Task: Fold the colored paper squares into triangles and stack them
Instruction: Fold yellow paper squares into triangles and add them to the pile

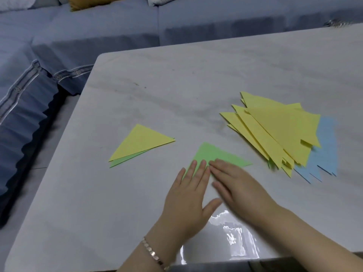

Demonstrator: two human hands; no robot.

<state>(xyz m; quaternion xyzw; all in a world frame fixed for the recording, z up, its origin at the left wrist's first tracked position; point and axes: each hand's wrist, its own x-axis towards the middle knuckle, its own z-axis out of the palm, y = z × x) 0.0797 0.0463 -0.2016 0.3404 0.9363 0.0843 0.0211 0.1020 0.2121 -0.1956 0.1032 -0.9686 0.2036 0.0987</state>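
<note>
A green paper (214, 154) folded into a triangle lies flat on the table, near the middle. My left hand (189, 195) presses flat on its near left part, fingers spread. My right hand (238, 186) lies flat across its near right part, slightly blurred. To the left sits a small stack (140, 143): a yellow triangle on top of a green one (125, 160). On the right is a messy pile of yellow folded papers (279, 130) with blue papers (324, 152) under it.
The pale marble-look table (176, 85) has its rounded far left corner near a blue sofa (78, 36). A bracelet (153, 254) is on my left wrist. A glossy glare patch (231, 232) shines near the front edge.
</note>
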